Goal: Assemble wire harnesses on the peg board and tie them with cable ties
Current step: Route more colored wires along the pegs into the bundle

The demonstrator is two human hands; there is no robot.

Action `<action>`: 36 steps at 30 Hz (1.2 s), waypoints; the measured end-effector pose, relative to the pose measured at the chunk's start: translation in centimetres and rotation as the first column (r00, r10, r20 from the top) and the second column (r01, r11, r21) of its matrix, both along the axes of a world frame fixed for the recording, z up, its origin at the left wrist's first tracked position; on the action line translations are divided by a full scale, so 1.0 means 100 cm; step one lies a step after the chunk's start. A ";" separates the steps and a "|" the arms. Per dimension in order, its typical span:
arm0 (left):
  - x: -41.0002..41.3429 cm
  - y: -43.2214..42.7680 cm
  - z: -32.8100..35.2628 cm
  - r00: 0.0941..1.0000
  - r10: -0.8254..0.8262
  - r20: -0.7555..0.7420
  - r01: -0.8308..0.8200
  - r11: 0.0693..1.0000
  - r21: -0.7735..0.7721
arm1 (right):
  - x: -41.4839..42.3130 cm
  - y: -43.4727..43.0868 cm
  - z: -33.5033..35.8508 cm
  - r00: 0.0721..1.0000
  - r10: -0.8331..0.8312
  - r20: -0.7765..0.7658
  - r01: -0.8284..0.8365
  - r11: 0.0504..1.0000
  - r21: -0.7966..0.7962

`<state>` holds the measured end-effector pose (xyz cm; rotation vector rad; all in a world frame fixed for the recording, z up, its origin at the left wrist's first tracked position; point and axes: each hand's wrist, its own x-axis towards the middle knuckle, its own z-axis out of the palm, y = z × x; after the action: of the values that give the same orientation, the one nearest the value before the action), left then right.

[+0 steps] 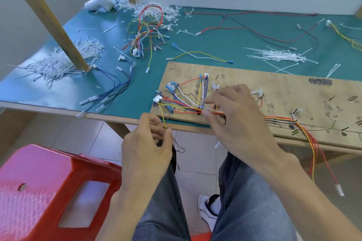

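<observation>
A wooden peg board (284, 92) lies on the green table at the front right. Across its near edge runs a wire harness (188, 107) of red, yellow, blue and white wires, fanned out at the left to a white connector (157, 99) and blue terminals. My right hand (237, 115) rests on the board and pinches the bundle between thumb and fingers. My left hand (148, 143) is below the table edge and pinches a yellow wire (163, 115) that hangs from the connector, with a thin black wire below it.
Loose cable ties (280, 55) lie behind the board, and heaps of cut tie ends (58, 62) lie at the left around a wooden post (51, 19). A tangle of finished wires (147, 29) sits behind. A red plastic stool (45, 191) stands at my left knee.
</observation>
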<state>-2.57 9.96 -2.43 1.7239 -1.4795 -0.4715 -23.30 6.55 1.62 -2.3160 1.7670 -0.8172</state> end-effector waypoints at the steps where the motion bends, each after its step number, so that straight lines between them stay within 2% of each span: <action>1: -0.001 0.000 -0.001 1.000 -0.003 0.011 0.003 1.000 -0.017 | 0.005 -0.006 -0.001 1.000 -0.001 -0.018 0.002 0.999 0.048; 5: -0.001 -0.002 -0.010 1.000 -0.026 0.015 0.027 0.998 -0.051 | 0.011 -0.021 -0.009 0.997 -0.026 -0.066 0.034 0.991 0.133; 7: 0.001 -0.003 -0.015 0.998 -0.020 -0.057 0.017 0.999 -0.046 | 0.011 -0.023 -0.013 0.999 -0.031 -0.014 0.033 0.992 0.124; 9: 0.002 -0.004 -0.018 0.981 -0.025 -0.192 0.019 0.999 -0.033 | 0.010 -0.025 -0.016 0.999 -0.039 0.022 0.036 0.993 0.116; 11: 0.003 -0.004 -0.019 0.939 -0.052 -0.341 0.050 0.999 -0.015 | 0.009 -0.027 -0.017 0.996 -0.050 0.071 0.042 0.992 0.117; 14: 0.001 -0.007 -0.016 0.884 -0.094 -0.457 0.101 0.995 -0.010 | 0.008 -0.029 -0.015 0.985 -0.057 0.164 0.037 0.991 0.126; 16: -0.003 -0.010 -0.012 0.823 -0.115 -0.557 0.127 0.992 -0.018 | 0.008 -0.029 -0.014 0.983 -0.053 0.174 0.037 0.995 0.090; 22: -0.027 -0.015 -0.008 0.647 -0.101 -0.756 0.128 0.992 -0.023 | 0.009 -0.021 -0.019 0.998 -0.057 0.023 0.057 0.998 0.029; 25: -0.041 -0.016 -0.009 0.635 -0.124 -0.762 0.157 0.987 -0.030 | 0.006 -0.019 -0.021 1.000 -0.026 -0.016 0.026 1.000 0.010; 32: -0.054 -0.018 -0.012 0.800 -0.206 -0.563 0.191 0.978 -0.086 | -0.002 -0.001 -0.031 1.000 0.004 -0.024 -0.007 0.989 -0.150; 36: -0.055 -0.014 -0.012 0.773 -0.198 -0.602 0.205 0.977 -0.059 | 0.000 0.010 -0.038 0.999 -0.045 -0.010 0.042 0.982 -0.182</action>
<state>-8.07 8.53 -3.60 1.2399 -1.1772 -1.0429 -23.35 7.53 -2.23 -2.4060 1.8259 -1.0116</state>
